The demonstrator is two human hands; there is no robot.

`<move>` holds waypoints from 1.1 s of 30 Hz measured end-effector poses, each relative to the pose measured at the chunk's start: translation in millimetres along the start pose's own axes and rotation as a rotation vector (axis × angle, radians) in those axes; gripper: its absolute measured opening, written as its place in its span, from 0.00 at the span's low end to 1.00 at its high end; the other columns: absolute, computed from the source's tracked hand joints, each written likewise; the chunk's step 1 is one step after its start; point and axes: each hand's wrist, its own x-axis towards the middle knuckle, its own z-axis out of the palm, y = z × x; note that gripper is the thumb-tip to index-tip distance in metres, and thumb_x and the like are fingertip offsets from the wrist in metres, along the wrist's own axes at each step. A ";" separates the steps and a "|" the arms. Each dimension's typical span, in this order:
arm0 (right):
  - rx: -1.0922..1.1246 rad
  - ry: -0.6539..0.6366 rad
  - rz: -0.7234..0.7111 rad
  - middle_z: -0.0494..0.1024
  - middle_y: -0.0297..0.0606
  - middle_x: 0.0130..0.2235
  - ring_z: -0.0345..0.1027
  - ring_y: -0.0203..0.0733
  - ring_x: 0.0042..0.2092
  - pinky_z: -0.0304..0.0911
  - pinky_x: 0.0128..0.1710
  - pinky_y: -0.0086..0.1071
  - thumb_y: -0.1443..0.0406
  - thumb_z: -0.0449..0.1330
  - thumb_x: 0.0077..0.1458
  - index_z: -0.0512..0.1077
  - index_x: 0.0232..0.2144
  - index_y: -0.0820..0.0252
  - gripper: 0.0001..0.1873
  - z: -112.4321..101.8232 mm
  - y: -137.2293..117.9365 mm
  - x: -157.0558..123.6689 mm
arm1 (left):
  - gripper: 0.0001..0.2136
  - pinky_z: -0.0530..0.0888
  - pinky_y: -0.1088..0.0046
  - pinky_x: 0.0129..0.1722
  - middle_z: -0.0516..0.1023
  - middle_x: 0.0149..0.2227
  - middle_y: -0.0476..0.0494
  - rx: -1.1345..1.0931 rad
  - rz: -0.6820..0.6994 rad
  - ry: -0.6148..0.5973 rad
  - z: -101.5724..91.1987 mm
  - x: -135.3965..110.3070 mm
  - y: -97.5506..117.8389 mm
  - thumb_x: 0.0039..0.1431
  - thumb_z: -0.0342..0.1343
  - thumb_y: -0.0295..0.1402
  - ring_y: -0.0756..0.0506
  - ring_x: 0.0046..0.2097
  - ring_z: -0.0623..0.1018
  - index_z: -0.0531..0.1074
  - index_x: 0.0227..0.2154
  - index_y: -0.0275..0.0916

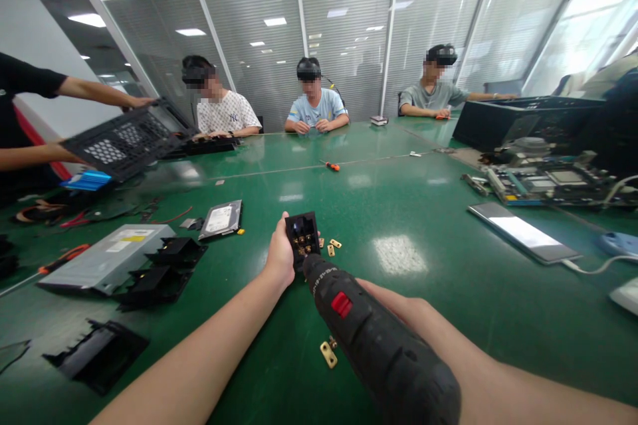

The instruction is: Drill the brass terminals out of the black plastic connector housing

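My left hand (282, 252) grips a small black plastic terminal block (302, 229) by its left side and holds it tilted up toward me. Brass-coloured parts show inside its compartments. My right hand (399, 305) is wrapped round a black cordless drill (379, 339) with a red switch; most of those fingers are behind the tool. The drill's nose points at the lower part of the block, and its tip is too hidden to tell whether it touches. Small brass plates (331, 250) lie just right of the block. Another brass plate (328, 354) with a screw lies left of the drill body.
At left are several black plastic housings (102, 352), a metal drive (112, 255) and a hard disk (222, 219). A phone (518, 232) and circuit boards (548, 179) lie right. An orange screwdriver (331, 166) lies ahead. Co-workers sit opposite; another person holds a black panel (124, 143).
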 end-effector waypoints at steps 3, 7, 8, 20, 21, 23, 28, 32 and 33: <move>0.013 0.003 0.012 0.75 0.44 0.56 0.75 0.49 0.51 0.74 0.50 0.47 0.59 0.62 0.68 0.72 0.56 0.59 0.18 -0.3 5.7 -0.3 | 0.26 0.77 0.67 0.26 0.82 0.29 0.34 0.002 0.002 0.003 -0.1 1.2 -0.5 0.67 0.46 0.52 0.40 0.27 0.83 0.76 0.38 0.31; 0.037 -0.013 0.044 0.77 0.43 0.53 0.76 0.46 0.48 0.76 0.46 0.44 0.59 0.62 0.68 0.72 0.55 0.60 0.17 3.7 19.2 1.9 | 0.26 0.78 0.66 0.27 0.82 0.28 0.36 0.000 0.003 0.002 0.8 0.6 -0.9 0.68 0.44 0.51 0.40 0.27 0.82 0.76 0.37 0.32; 0.043 -0.020 0.051 0.77 0.43 0.52 0.76 0.45 0.46 0.76 0.44 0.42 0.59 0.62 0.68 0.72 0.55 0.60 0.16 4.7 21.3 2.5 | 0.26 0.78 0.66 0.27 0.82 0.28 0.36 0.004 0.003 0.000 1.1 0.2 -0.9 0.68 0.44 0.51 0.40 0.27 0.82 0.76 0.37 0.32; 0.069 -0.009 0.048 0.76 0.44 0.55 0.76 0.47 0.49 0.76 0.47 0.45 0.59 0.62 0.68 0.72 0.55 0.60 0.17 0.5 7.8 0.2 | 0.26 0.78 0.66 0.27 0.82 0.28 0.35 -0.009 -0.008 -0.005 -0.7 2.0 -0.5 0.68 0.44 0.51 0.40 0.27 0.82 0.76 0.37 0.31; 0.070 -0.016 0.059 0.77 0.44 0.53 0.76 0.46 0.47 0.76 0.46 0.44 0.59 0.62 0.69 0.72 0.55 0.60 0.17 1.4 9.3 1.3 | 0.26 0.78 0.66 0.27 0.82 0.28 0.35 -0.011 -0.010 -0.002 -0.6 1.9 -0.7 0.68 0.44 0.51 0.40 0.27 0.82 0.76 0.37 0.31; 0.074 -0.026 0.085 0.79 0.41 0.48 0.77 0.43 0.42 0.77 0.40 0.38 0.60 0.63 0.67 0.72 0.56 0.58 0.17 3.5 12.2 3.5 | 0.26 0.78 0.66 0.27 0.82 0.28 0.35 -0.017 -0.017 0.002 0.0 1.2 -0.9 0.68 0.44 0.51 0.40 0.27 0.82 0.75 0.37 0.31; 0.082 -0.021 0.117 0.81 0.35 0.42 0.77 0.43 0.40 0.76 0.38 0.32 0.65 0.66 0.63 0.69 0.61 0.52 0.26 6.8 13.7 5.6 | 0.26 0.78 0.66 0.27 0.82 0.27 0.36 -0.019 -0.023 0.000 0.4 0.1 -0.3 0.68 0.44 0.52 0.41 0.26 0.82 0.75 0.37 0.32; 0.071 -0.010 0.093 0.79 0.41 0.48 0.77 0.43 0.42 0.77 0.40 0.38 0.60 0.61 0.69 0.72 0.55 0.59 0.16 5.0 11.5 3.9 | 0.26 0.78 0.66 0.28 0.82 0.28 0.35 -0.007 -0.017 -0.008 -0.8 1.0 -0.5 0.68 0.44 0.52 0.40 0.27 0.82 0.76 0.37 0.32; 0.066 -0.007 0.078 0.78 0.43 0.51 0.77 0.44 0.45 0.77 0.43 0.41 0.59 0.61 0.69 0.72 0.55 0.59 0.16 3.9 10.3 3.0 | 0.26 0.78 0.66 0.28 0.82 0.28 0.35 -0.004 -0.014 -0.009 -0.9 1.2 -0.5 0.68 0.44 0.52 0.40 0.27 0.82 0.76 0.37 0.31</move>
